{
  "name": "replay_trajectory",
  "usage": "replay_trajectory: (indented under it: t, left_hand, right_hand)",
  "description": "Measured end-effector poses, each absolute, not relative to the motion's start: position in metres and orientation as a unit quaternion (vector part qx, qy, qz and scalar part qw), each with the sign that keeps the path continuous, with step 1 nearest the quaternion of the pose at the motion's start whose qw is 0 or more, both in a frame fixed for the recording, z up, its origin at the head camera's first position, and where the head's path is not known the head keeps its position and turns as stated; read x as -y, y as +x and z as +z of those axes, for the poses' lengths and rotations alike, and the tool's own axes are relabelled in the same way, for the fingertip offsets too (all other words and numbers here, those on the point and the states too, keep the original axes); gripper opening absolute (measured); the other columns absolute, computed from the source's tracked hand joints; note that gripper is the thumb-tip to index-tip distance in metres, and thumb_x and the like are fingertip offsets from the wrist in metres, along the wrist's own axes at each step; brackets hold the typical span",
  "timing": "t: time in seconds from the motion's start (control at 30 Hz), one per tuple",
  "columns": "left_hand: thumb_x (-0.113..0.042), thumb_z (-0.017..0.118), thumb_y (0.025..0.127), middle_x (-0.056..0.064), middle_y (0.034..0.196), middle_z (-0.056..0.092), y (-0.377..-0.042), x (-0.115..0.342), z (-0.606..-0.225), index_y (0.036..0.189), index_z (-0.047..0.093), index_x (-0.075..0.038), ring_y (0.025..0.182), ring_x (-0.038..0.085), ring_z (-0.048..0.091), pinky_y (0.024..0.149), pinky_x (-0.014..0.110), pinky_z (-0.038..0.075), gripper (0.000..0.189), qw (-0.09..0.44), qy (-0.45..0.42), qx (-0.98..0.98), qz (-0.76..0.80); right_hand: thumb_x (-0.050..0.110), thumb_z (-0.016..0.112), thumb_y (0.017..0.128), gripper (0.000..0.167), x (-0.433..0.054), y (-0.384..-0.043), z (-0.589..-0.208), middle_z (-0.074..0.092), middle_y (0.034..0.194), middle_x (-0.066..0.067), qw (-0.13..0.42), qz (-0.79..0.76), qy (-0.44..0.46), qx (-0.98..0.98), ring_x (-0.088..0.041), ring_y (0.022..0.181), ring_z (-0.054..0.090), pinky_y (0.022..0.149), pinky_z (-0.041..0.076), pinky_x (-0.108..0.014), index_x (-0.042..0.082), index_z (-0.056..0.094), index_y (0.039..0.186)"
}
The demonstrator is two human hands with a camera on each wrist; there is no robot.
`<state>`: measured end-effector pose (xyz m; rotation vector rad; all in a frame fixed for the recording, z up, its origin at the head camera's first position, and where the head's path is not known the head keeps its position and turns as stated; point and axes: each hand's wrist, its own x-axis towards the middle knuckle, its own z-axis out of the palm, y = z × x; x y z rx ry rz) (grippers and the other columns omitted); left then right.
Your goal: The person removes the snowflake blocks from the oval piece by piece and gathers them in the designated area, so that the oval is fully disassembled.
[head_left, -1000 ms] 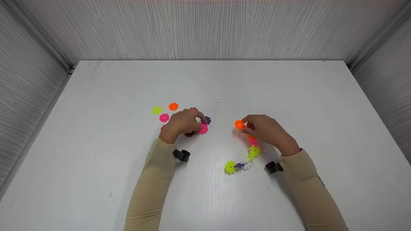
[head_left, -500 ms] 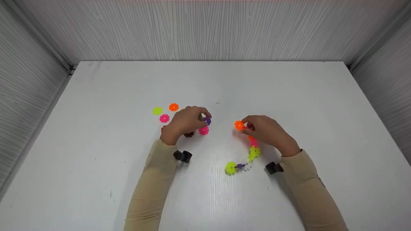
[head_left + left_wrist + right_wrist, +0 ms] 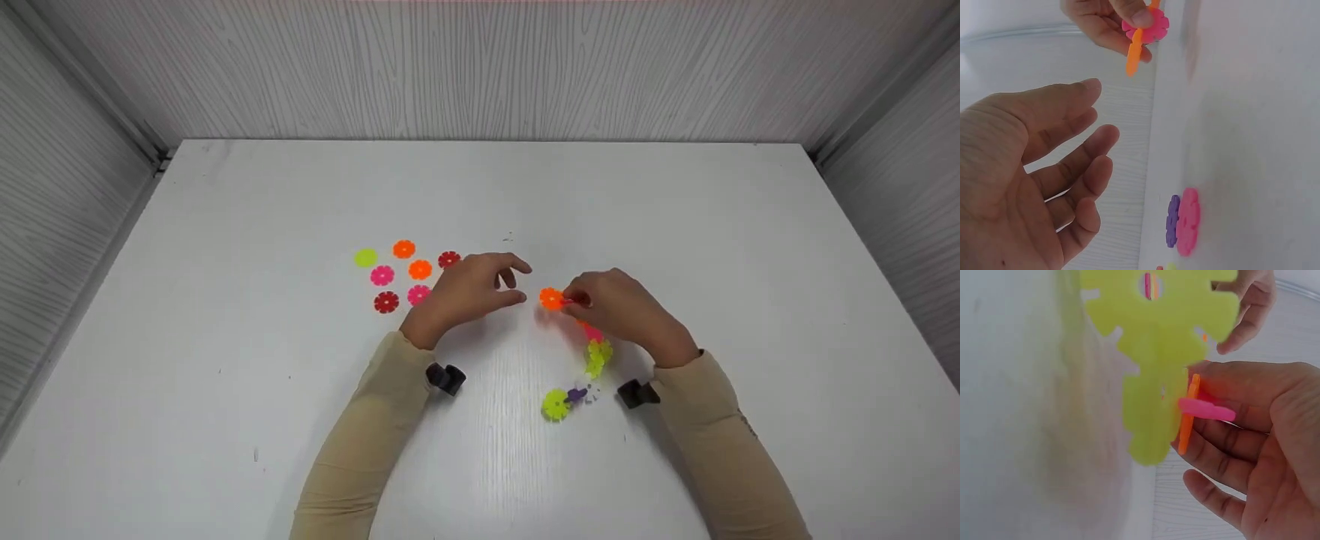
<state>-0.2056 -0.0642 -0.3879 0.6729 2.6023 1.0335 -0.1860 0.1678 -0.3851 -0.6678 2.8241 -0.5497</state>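
Just beyond the right hand (image 3: 622, 305), which pinches a pink disc (image 3: 1156, 30), an orange disc (image 3: 551, 298) juts toward the empty, loosely spread left hand (image 3: 469, 290); a steady pinch should keep the joint from twisting.

Left hand (image 3: 469, 290) — thumb (image 3: 1064, 101) apart from loosely bent fingers (image 3: 1075, 162); right hand (image 3: 621, 306) — pinching.

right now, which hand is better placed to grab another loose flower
Probably the left: the left hand holds nothing and is right beside the loose flowers, its fingers relaxed. The right hand is farther off and busy pinching the flower chain.
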Motion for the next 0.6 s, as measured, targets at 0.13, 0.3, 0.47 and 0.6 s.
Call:
replay_trajectory:
  t: [0.13,0.3,0.47,0.6]
  left_hand:
    - [-0.028,0.068,0.089,0.005,0.106,0.068,-0.204,0.058,-0.391,0.126,0.062,-0.016,0.093,0.019,0.061,0.081,0.033,0.052,0.039,0.139,0.234,-0.895,0.354]
    - [-0.029,0.068,0.089,0.005,0.110,0.066,-0.202,0.053,-0.392,0.127,0.061,-0.016,0.098,0.019,0.060,0.085,0.034,0.052,0.041,0.153,0.234,-0.893,0.352]
    - [-0.030,0.068,0.088,0.004,0.110,0.066,-0.200,0.049,-0.393,0.127,0.061,-0.016,0.098,0.018,0.059,0.084,0.033,0.052,0.042,0.153,0.236,-0.893,0.351]
    - [-0.032,0.069,0.088,0.003,0.111,0.066,-0.200,0.046,-0.395,0.128,0.061,-0.017,0.096,0.017,0.059,0.083,0.031,0.052,0.044,0.156,0.237,-0.896,0.341]
  right_hand:
    - [0.022,0.070,0.089,0.019,-0.166,-0.186,-0.385,0.069,0.081,-0.008,0.082,-0.181,-0.221,-0.955,-0.020,0.069,0.054,0.069,0.052,-0.033,0.003,0.072,0.093]
    - [0.020,0.071,0.088,0.018,-0.166,-0.186,-0.384,0.069,0.083,-0.008,0.065,-0.177,-0.239,-0.952,-0.021,0.072,0.056,0.074,0.052,-0.036,0.003,0.072,0.093]
    - [0.020,0.071,0.088,0.018,-0.164,-0.186,-0.385,0.069,0.085,-0.009,0.064,-0.172,-0.250,-0.951,-0.022,0.075,0.058,0.079,0.052,-0.039,0.003,0.072,0.094]
    - [0.021,0.070,0.088,0.020,-0.162,-0.185,-0.385,0.070,0.087,-0.009,0.064,-0.167,-0.252,-0.951,-0.023,0.077,0.058,0.084,0.050,-0.041,0.003,0.072,0.095]
